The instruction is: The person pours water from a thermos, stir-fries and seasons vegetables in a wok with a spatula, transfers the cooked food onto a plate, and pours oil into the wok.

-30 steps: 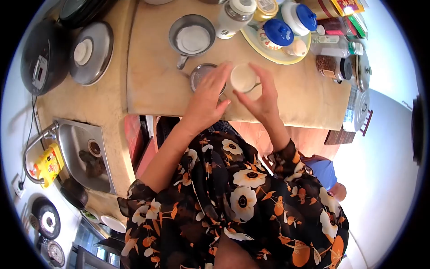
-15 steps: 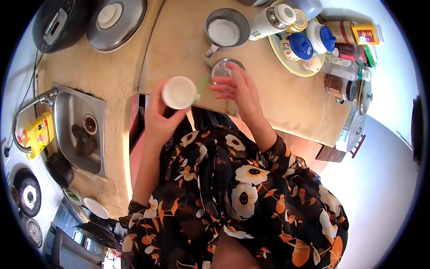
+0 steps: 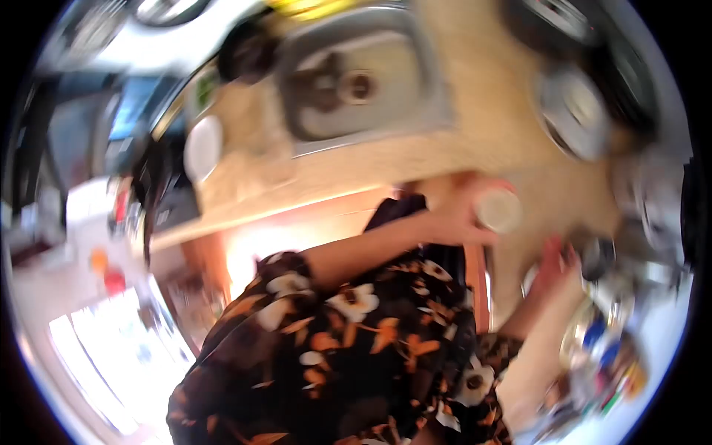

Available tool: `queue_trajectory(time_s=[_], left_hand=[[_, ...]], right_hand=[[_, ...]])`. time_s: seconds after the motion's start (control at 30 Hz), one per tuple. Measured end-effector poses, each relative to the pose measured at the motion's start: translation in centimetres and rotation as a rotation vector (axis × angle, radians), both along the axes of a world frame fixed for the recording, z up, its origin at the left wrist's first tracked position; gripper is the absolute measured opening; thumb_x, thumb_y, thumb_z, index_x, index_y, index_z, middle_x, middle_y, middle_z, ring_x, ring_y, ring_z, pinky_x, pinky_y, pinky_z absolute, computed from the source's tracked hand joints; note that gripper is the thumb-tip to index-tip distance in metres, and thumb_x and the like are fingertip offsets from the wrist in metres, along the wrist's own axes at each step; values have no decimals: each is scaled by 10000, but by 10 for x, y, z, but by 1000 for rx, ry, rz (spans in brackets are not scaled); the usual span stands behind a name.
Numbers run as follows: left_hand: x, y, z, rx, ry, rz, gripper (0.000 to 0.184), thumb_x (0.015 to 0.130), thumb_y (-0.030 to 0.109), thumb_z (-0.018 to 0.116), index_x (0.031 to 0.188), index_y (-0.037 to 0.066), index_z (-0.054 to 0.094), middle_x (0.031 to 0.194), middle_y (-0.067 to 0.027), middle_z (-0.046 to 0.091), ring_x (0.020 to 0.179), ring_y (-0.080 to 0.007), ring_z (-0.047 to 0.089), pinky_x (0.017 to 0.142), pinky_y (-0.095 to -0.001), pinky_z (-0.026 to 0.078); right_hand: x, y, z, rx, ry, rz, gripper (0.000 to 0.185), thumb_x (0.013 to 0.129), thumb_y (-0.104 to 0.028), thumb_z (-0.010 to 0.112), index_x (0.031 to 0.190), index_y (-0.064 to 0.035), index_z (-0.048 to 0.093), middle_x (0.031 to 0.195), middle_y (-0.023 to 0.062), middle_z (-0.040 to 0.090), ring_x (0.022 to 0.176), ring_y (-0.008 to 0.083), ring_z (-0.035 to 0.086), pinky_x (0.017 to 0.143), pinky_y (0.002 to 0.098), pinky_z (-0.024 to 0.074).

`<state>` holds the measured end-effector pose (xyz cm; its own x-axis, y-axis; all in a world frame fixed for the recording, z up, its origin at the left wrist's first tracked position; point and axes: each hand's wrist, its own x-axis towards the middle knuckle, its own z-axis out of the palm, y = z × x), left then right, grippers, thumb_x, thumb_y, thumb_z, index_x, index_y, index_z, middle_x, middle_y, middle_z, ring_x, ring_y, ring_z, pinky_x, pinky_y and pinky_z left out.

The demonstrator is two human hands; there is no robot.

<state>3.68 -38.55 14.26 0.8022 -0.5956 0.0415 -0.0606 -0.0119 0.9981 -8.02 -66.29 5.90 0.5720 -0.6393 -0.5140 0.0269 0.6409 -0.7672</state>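
Observation:
My left hand (image 3: 463, 215) is closed around a pale mug (image 3: 498, 211), seen from above over the counter's edge. The inside of the mug is blurred. My right hand (image 3: 551, 268) is stretched over the counter to the right of the mug. Its fingers are right beside the handle side of a small metal saucepan (image 3: 599, 257); motion blur hides whether they grip it. A round metal lid or dish (image 3: 529, 280) shows partly behind my right wrist.
A steel sink (image 3: 437, 111) is set into the counter (image 3: 489, 126) at the top, with dark items inside. A large pot lid (image 3: 575, 111) lies upper right. A tray with blue-lidded jars (image 3: 595, 331) and several containers line the lower right. A white bowl (image 3: 204, 148) is at left.
The view has swung left, bringing the sink to the top and a bright window into sight. My right hand has moved from above the round lid to beside the saucepan. My left still holds the mug.

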Motion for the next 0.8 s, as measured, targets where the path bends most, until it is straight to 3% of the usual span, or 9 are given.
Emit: queue_trajectory(time_s=[0.03, 0.17, 0.37, 0.43, 0.57, 0.6, 0.63, 0.73, 0.8], left_hand=[[-2, -6, -14, -174, 124, 7, 647, 660, 117, 722, 1242, 58, 446, 1169, -118, 485, 1105, -228, 479, 933, -339, 396], [24, -27, -29, -145, -192, 73, 643, 671, 121, 747, 1229, 54, 435, 1128, -154, 492, 1074, -313, 485, 907, -388, 416], [-25, -59, -37, 199, -206, -201, 667, 624, 173, 751, 1228, 108, 475, 1135, -180, 457, 1041, -365, 504, 813, -441, 467], [-32, -65, -35, 204, -227, -268, 649, 627, 180, 727, 1230, 120, 494, 1116, -190, 466, 1017, -376, 516, 809, -452, 470], [-53, -79, -59, 50, -335, -440, 688, 600, 181, 736, 1228, 47, 490, 1074, -202, 493, 986, -375, 519, 780, -469, 483], [-64, -77, -65, -165, -359, -391, 632, 685, 120, 695, 1260, 2, 462, 1048, -171, 545, 948, -308, 555, 760, -406, 510], [-62, -63, -69, -226, -346, -444, 621, 724, 152, 674, 1287, 30, 442, 1118, -153, 502, 998, -302, 535, 756, -398, 519], [-35, -5, -77, -203, -295, -667, 590, 840, 248, 613, 1366, 111, 383, 1328, -99, 376, 1148, -282, 472, 745, -374, 549], [-26, 38, -85, -137, -234, -678, 569, 918, 312, 573, 1419, 166, 344, 1469, -63, 291, 1248, -269, 430, 738, -358, 569]], right_hand=[[-2, -5, -3, -29, 3, -26, 440, 937, -359, 474, 1199, -11, 412, 1281, 301, 441, 1221, 375, 446, 977, 424, 446], [-13, 18, 26, 21, -27, -69, 453, 953, -317, 458, 1263, 2, 372, 1336, 314, 375, 1258, 379, 407, 1039, 448, 381], [-30, 95, 68, -341, 45, 367, 645, 907, -267, 567, 1409, -5, 257, 1402, 239, 342, 1305, 339, 348, 1032, 404, 375], [-28, 105, 77, -936, 250, 665, 628, 886, -192, 613, 1391, 16, 304, 1392, 176, 382, 1258, 264, 406, 1023, 369, 360], [-71, 85, 39, -820, 291, 520, 593, 850, -91, 663, 1348, 40, 368, 1375, 121, 401, 1232, 197, 407, 974, 323, 413], [-89, 86, 39, -846, 327, 390, 593, 844, -75, 665, 1345, 39, 370, 1363, 126, 412, 1224, 195, 418, 946, 310, 444], [-109, 73, 28, -1071, 432, 342, 616, 837, -75, 672, 1355, 36, 357, 1372, 134, 399, 1199, 196, 445, 935, 310, 457], [-115, 66, 57, -1011, 621, -26, 635, 786, -95, 734, 1315, 36, 406, 1177, 112, 540, 960, 172, 576, 768, 245, 488], [-131, 34, 54, -1171, 826, 33, 611, 760, -195, 754, 1246, 40, 469, 1129, 112, 572, 965, 173, 562, 829, 282, 447]])
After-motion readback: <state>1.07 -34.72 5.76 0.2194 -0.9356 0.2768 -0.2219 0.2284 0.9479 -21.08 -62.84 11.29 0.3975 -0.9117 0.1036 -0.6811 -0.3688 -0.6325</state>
